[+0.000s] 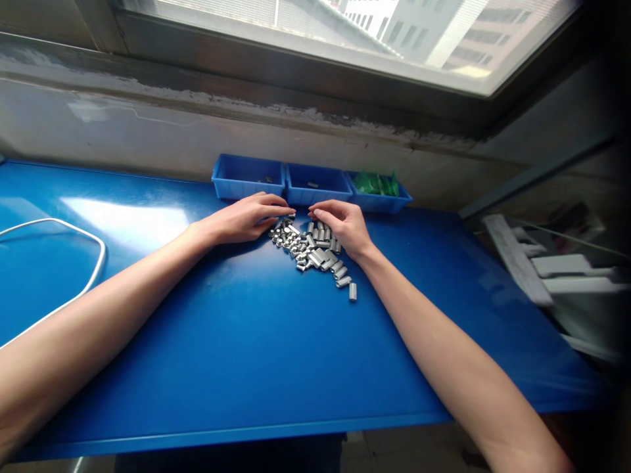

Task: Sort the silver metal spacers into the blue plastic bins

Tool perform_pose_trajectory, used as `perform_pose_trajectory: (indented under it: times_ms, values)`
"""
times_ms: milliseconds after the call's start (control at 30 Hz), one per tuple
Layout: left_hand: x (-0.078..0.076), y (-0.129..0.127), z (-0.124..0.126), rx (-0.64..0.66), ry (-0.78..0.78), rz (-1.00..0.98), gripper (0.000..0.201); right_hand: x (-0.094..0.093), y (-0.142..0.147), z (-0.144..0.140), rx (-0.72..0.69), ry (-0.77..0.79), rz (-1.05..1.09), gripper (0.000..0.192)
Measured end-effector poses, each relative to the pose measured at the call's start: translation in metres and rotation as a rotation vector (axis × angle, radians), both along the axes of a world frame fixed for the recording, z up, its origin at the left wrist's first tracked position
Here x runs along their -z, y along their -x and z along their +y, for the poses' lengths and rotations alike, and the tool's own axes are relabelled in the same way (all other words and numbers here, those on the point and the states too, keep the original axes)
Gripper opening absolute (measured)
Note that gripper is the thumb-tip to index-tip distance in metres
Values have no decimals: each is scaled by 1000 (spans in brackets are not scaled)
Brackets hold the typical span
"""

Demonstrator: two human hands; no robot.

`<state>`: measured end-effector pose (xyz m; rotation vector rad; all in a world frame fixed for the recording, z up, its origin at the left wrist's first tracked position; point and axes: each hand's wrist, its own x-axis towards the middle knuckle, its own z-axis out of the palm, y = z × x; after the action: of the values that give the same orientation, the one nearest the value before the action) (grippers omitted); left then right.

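Note:
A pile of small silvery metal pieces (323, 258) lies on the blue table between my hands. Some are short cylinders and others look like longer sleeves. My left hand (246, 218) is at the pile's far left side, fingers bent together, with a small metal piece (292, 215) at the fingertips. Across from it, my right hand (349, 228) curves over the pile's far right part. Its thumb and forefinger are pinched close together; whatever they hold is too small to make out.
Along the wall stand three blue bins: the left bin (249, 190) and middle bin (319, 196) hold a few small pieces, the right bin (382, 205) green plastic packaging (375, 183). A white cable (101, 256) curves over the table (246, 368) at left. White objects (562, 266) stand at right.

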<state>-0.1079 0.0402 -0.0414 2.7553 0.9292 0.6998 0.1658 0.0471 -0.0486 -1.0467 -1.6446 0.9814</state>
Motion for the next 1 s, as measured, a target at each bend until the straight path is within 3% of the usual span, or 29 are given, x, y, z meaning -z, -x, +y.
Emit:
perform_pose_trajectory:
  times_ms: [133,300,367,567,767,900,1000]
  values:
    - [-2,-1,0,2,-7,57,44,0,0,0,-2,-3,-8,18]
    - [-7,-3,2,-24,-9,184,62,0,0,1,-3,-12,-22,18]
    - [-7,-4,2,-30,-10,217,60,0,0,1,-2,-11,-20,18]
    - [-4,-3,5,-22,-59,59,38,-1,1,-1,4,3,-18,20]
    - [5,2,10,-116,-93,-63,28,-2,1,-2,3,10,-19,23]
    - [-1,2,11,-149,-196,-144,28,-1,0,-1,1,13,-24,24]
    - [-9,4,13,-264,-291,-230,29,0,0,0,-4,8,-24,21]
